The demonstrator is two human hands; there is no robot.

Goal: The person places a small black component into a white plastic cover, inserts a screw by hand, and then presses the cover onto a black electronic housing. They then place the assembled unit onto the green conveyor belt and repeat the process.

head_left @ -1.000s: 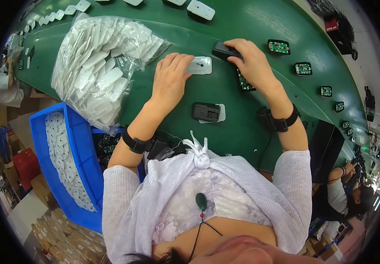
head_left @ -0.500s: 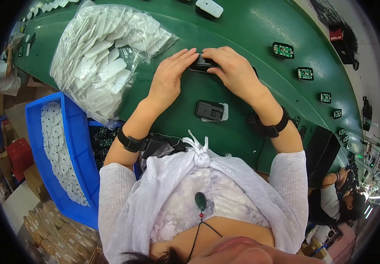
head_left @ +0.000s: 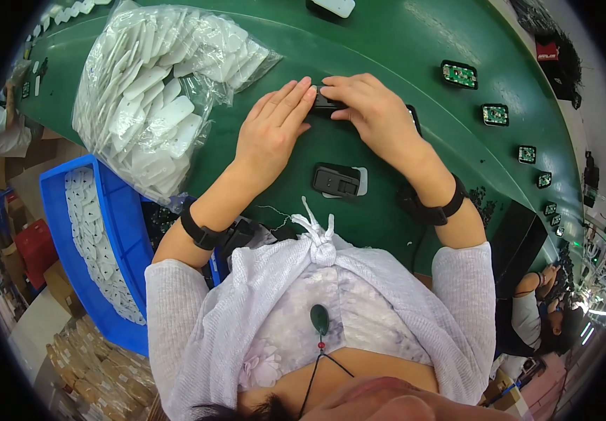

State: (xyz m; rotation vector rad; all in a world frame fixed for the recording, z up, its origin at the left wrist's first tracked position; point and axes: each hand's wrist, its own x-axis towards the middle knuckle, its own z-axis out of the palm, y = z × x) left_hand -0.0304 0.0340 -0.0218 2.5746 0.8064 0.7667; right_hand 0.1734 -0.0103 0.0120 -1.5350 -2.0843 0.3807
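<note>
Two hands meet at the upper middle of the frame on the green worktop (head_left: 401, 42): the left hand (head_left: 273, 130) lies flat with fingers extended and the right hand (head_left: 373, 112) curls over, both pressing on a small black rectangular plastic part (head_left: 325, 102) between their fingertips. Just below them lies a black plastic casing on a white piece (head_left: 338, 181). At upper left sits a clear plastic bag of white flat plastic pieces (head_left: 155, 91), with a blue plastic crate (head_left: 124, 231) at lower left.

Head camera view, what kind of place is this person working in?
Probably an electronics assembly line: a green conveyor belt carries spaced circuit boards, a clear bag of white plastic covers lies beside both hands, which press a small black part.
</note>
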